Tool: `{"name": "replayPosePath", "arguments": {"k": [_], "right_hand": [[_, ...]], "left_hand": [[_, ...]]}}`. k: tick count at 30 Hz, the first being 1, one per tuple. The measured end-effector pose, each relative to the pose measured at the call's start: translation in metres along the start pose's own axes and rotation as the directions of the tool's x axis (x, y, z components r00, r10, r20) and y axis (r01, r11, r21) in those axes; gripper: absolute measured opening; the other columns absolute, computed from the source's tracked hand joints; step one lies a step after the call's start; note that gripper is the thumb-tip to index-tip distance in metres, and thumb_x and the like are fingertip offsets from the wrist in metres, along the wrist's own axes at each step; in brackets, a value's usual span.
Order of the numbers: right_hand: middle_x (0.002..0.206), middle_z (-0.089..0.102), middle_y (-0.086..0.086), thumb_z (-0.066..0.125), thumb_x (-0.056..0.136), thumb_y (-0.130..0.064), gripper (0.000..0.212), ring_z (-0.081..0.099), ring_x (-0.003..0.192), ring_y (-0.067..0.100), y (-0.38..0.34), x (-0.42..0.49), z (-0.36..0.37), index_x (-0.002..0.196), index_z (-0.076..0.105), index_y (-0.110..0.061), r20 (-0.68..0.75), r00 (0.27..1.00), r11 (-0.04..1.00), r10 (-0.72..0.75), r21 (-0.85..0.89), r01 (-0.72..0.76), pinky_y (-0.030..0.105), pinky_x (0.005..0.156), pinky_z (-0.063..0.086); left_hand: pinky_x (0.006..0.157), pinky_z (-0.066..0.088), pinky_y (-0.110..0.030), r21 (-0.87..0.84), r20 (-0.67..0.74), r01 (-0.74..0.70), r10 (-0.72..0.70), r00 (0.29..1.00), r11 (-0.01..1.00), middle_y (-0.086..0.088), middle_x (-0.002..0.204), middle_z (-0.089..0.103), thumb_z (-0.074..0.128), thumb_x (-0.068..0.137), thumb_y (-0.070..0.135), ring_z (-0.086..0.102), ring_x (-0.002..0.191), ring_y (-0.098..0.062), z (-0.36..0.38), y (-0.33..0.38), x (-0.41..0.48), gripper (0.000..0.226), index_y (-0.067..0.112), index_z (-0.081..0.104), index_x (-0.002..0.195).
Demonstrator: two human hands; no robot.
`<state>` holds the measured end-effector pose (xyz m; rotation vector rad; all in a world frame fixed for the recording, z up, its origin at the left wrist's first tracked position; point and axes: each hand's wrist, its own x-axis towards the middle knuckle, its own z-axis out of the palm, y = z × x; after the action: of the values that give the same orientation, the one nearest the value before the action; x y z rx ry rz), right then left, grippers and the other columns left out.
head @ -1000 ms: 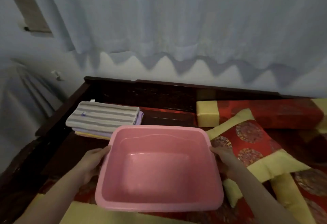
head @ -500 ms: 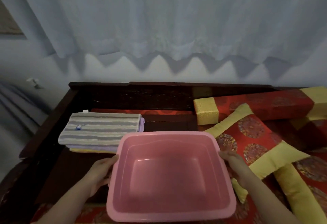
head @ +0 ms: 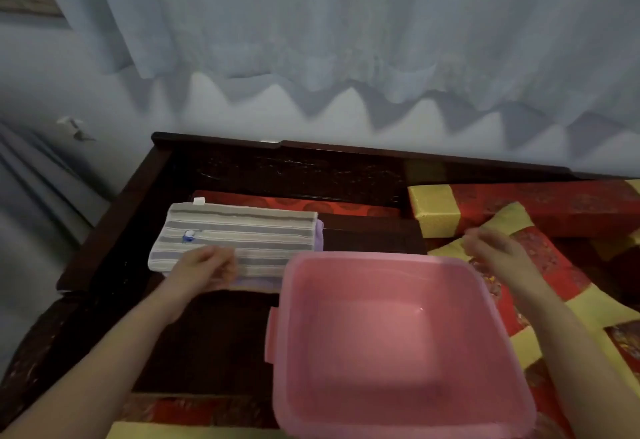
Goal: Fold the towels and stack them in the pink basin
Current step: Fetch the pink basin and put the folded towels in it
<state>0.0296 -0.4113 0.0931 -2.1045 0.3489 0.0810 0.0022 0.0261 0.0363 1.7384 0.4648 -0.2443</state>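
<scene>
Two grips flank a pink basin [head: 374,257]: left grip [head: 204,265] blurred on striped towel [head: 249,230], hold unclear; right grip [head: 491,248] loosely spread; towel tag [head: 199,200] unreadable.

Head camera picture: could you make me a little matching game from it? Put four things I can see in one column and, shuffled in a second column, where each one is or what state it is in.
Things:
1. pink basin
2. striped towel
3. left hand
4. red and yellow cushion

Places or states:
A. on top of the folded pile at the left
B. empty, nearest the camera
C. lying to the right of the basin
D. over the near edge of the towel pile

Pairs: 1-B, 2-A, 3-D, 4-C
</scene>
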Motion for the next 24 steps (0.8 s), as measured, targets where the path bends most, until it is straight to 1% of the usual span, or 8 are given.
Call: {"name": "replayPosePath", "arguments": {"k": [3,7,10,12,15,18,19,24], "right_hand": [[0.111,0.069,0.006,0.060,0.091,-0.024,0.026,0.065,0.104,0.016,-0.069,0.020,0.071,0.115,0.063,-0.015,0.161,0.987,0.930,-0.019,0.364,-0.041,0.033,0.087,0.051],[0.131,0.059,0.007,0.057,0.092,-0.026,0.040,0.055,0.120,0.018,-0.112,0.054,0.194,0.129,0.054,-0.012,0.387,0.916,0.811,0.107,0.499,-0.306,0.034,0.100,0.043],[0.134,0.052,0.004,0.057,0.092,-0.028,0.043,0.052,0.121,0.020,-0.118,0.061,0.260,0.131,0.051,-0.012,0.424,0.876,0.834,0.228,0.378,-0.401,0.031,0.095,0.042],[0.128,0.057,0.006,0.067,0.079,-0.033,0.051,0.059,0.108,0.024,-0.100,0.080,0.294,0.124,0.054,-0.013,0.377,0.861,0.890,0.340,0.168,-0.425,0.039,0.091,0.049],[0.133,0.053,0.012,0.070,0.056,-0.031,0.079,0.054,0.118,0.034,-0.056,0.121,0.322,0.129,0.050,-0.008,0.252,0.851,0.883,0.460,-0.223,-0.412,0.045,0.101,0.045],[0.106,0.052,0.017,0.059,0.076,-0.016,0.016,0.055,0.094,0.031,-0.082,0.104,0.322,0.089,0.059,-0.005,0.258,0.816,0.824,0.517,-0.408,-0.393,0.032,0.076,0.048],[0.100,0.051,0.018,0.057,0.077,-0.015,0.009,0.053,0.086,0.030,-0.088,0.097,0.320,0.080,0.056,-0.007,0.252,0.790,0.795,0.560,-0.432,-0.426,0.032,0.071,0.046],[0.122,0.053,0.015,0.061,0.053,-0.024,0.038,0.057,0.110,0.034,-0.066,0.121,0.339,0.088,0.059,-0.010,0.331,0.707,0.773,0.625,-0.390,-0.500,0.048,0.097,0.046]], "left_hand": [[0.065,0.055,-0.026,-0.169,-0.062,0.001,-0.011,0.998,0.986,-0.008,0.083,0.067,0.053,0.094,0.030,0.064,0.072,-0.015,-0.054,0.014,0.042,0.026,0.009,0.065,0.087],[0.074,0.052,-0.028,-0.310,-0.029,0.086,-0.100,0.995,0.947,-0.005,0.086,0.070,0.050,0.096,0.033,0.067,0.082,-0.015,-0.098,0.006,0.094,0.027,0.011,0.065,0.095],[0.081,0.054,-0.032,-0.345,-0.075,0.086,-0.118,0.990,0.935,-0.008,0.101,0.068,0.056,0.094,0.028,0.065,0.101,-0.023,-0.111,-0.007,0.119,0.031,0.005,0.062,0.113],[0.082,0.053,-0.031,-0.291,-0.216,0.018,-0.084,0.973,0.957,-0.007,0.105,0.067,0.063,0.089,0.021,0.063,0.109,-0.026,-0.120,-0.022,0.133,0.032,0.006,0.061,0.116],[0.086,0.042,-0.028,-0.113,-0.304,0.027,-0.061,0.951,0.993,-0.003,0.122,0.053,0.070,0.083,0.024,0.052,0.117,-0.019,-0.127,-0.040,0.142,0.060,0.011,0.043,0.136],[0.088,0.042,-0.033,-0.143,-0.157,0.229,-0.250,0.955,0.963,-0.009,0.132,0.047,0.073,0.081,0.028,0.050,0.110,-0.020,-0.129,-0.056,0.148,0.084,0.010,0.025,0.147],[0.090,0.045,-0.036,-0.171,-0.083,0.286,-0.303,0.949,0.943,-0.009,0.128,0.050,0.074,0.079,0.029,0.052,0.106,-0.021,-0.131,-0.061,0.149,0.085,0.009,0.026,0.146],[0.096,0.049,-0.047,-0.202,0.033,0.383,-0.385,0.923,0.901,-0.014,0.127,0.058,0.085,0.059,0.038,0.061,0.107,-0.029,-0.145,-0.083,0.173,0.103,0.008,0.032,0.143]]}}
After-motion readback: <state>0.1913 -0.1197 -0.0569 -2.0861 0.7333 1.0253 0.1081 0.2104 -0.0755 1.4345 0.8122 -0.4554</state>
